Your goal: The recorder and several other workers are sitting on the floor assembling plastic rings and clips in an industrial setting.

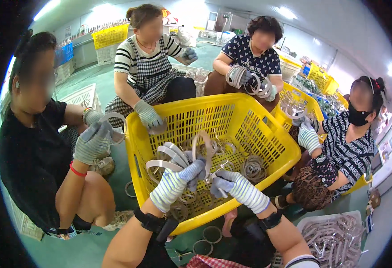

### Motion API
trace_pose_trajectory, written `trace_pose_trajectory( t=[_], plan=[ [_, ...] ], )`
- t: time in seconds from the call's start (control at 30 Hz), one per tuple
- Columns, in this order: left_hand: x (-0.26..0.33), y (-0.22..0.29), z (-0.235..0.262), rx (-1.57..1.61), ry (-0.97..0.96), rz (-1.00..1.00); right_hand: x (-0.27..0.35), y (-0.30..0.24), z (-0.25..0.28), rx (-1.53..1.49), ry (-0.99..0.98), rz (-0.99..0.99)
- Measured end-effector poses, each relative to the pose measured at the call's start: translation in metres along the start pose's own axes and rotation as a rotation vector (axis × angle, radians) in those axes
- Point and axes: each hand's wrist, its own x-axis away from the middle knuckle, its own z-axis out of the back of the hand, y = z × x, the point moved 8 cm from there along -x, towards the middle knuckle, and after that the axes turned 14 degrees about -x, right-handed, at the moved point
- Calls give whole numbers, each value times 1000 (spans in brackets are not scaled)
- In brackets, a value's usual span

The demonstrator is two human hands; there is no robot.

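Observation:
My left hand [178, 181], in a striped work glove with grey fingers, is closed round a metal band clamp [202, 147] above a yellow crate. Several more open bands [171, 156] fan out just left of that hand; whether it grips them too I cannot tell. My right hand [238, 187], gloved alike, pinches the clamp's bolt end [213, 176], close to the left fingertips. Beneath both hands the yellow crate [209, 219] holds loose clamps, with a coiled pile of bands [253, 169] on its right side.
Co-workers sit around the crate; gloved hands at left hold a curved band [115, 118], and a person opposite carries a bundle of rings [238, 76]. A white crate full of clamps [334, 236] stands at my lower right. Rings [211, 234] lie on the green floor.

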Motion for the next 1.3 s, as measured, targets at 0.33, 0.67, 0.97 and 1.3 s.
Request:
trace_pose_trajectory(
  t=[0.33,0.67,0.97,1.3],
  plan=[
    [-17,-9,63,178,193,-186,16,-15,56,-64,324,290],
    [-11,-10,15,123,-13,-20,27,-34,43,68,416,371],
    [15,24,-17,322,34,-83,34,-42,56,-52,641,468],
    [18,26,-37,194,28,-179,38,-41,66,-138,751,436]
  ],
)
